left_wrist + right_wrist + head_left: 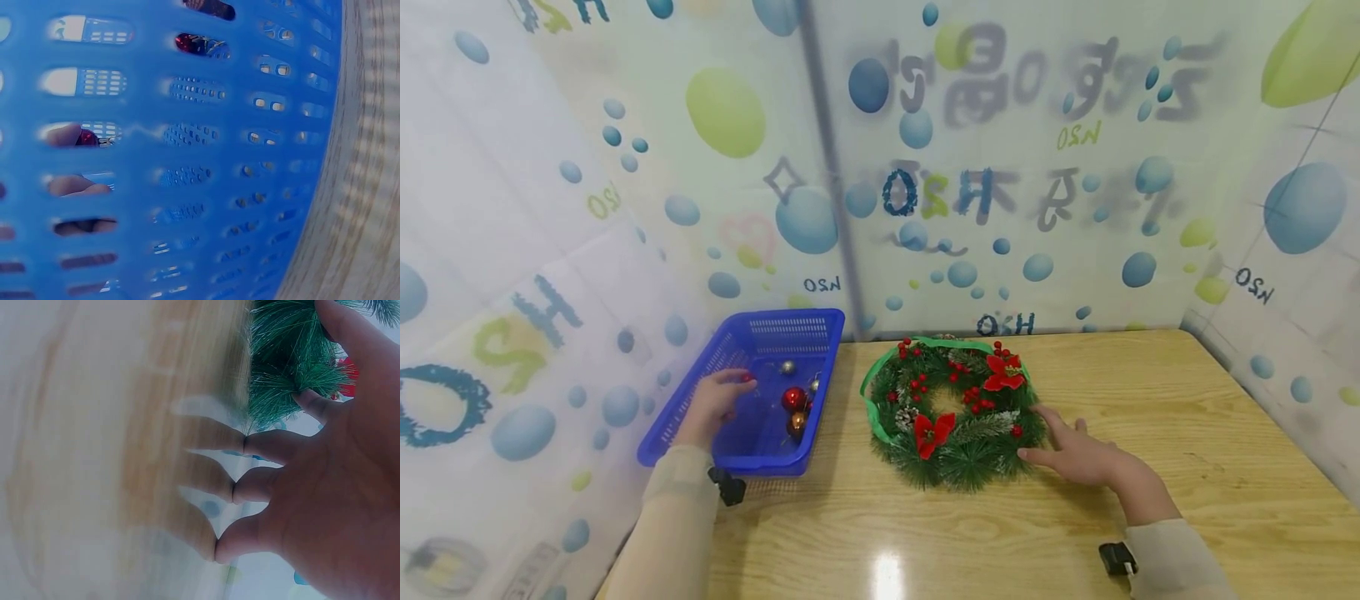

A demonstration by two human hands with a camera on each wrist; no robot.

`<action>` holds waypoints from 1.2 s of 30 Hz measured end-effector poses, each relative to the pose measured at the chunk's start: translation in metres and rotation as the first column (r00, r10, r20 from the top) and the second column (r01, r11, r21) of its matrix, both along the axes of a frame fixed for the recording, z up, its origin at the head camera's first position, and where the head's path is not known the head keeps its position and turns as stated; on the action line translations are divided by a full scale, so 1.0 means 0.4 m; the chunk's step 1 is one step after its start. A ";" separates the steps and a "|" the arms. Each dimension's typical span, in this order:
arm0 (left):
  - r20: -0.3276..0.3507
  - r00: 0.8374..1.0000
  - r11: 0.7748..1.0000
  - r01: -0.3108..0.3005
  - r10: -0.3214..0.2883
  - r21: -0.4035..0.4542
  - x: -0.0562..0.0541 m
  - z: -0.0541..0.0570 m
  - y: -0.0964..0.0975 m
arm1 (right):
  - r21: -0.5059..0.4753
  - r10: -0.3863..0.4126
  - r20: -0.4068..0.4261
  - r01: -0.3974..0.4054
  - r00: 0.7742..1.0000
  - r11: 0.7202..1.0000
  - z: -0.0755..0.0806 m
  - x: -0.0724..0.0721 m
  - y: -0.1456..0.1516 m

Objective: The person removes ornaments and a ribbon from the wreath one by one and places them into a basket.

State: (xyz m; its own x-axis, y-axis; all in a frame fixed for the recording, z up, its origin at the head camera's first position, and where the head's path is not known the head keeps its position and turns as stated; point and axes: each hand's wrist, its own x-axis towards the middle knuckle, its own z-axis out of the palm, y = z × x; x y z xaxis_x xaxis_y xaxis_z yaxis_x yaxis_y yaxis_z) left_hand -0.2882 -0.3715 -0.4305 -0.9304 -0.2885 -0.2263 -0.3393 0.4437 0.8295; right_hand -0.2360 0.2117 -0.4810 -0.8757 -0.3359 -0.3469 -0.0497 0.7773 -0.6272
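My left hand (715, 404) is inside the blue plastic basket (730, 460), its fingers pinching a small red Christmas ball (747, 377). Through the slots of the basket wall, the left wrist view shows the ball's metal cap beside the fingertips. Lying on the basket floor are a larger red ball (793, 399), a copper ball (797, 423) and a silver one (787, 367). At the right edge of a green Christmas wreath (966, 467), my right hand (1078, 454) spreads its fingers. Thumb and forefinger touch the needles; the other fingertips rest on the table (94, 456).
The wreath carries red poinsettias (933, 435), berries, a pine cone (906, 418) and a loose green ribbon (872, 408). A patterned curtain (962, 167) closes off the back and both sides of the wooden table (865, 525).
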 end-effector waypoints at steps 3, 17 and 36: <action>-0.002 1.000 1.000 -0.004 0.004 0.001 -0.003 0.000 -0.002 | -0.008 -0.004 0.003 0.004 1.000 1.000 -0.003 -0.002 0.001; -0.005 1.000 1.000 -0.001 0.001 0.001 0.009 0.006 0.003 | -0.008 -0.005 -0.002 0.005 1.000 1.000 0.005 0.003 -0.002; -0.117 0.990 0.996 0.077 -0.081 -0.035 0.011 0.110 0.060 | -0.023 -0.009 0.014 0.009 1.000 1.000 0.001 0.000 -0.001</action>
State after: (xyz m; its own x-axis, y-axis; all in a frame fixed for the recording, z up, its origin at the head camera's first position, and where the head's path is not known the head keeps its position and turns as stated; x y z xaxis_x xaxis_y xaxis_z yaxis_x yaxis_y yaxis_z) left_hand -0.2839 -0.3475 -0.3866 -0.9702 -0.2180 -0.1054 -0.2023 0.4910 0.8474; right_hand -0.2362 0.2113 -0.4805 -0.8739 -0.3359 -0.3513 -0.0337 0.7629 -0.6456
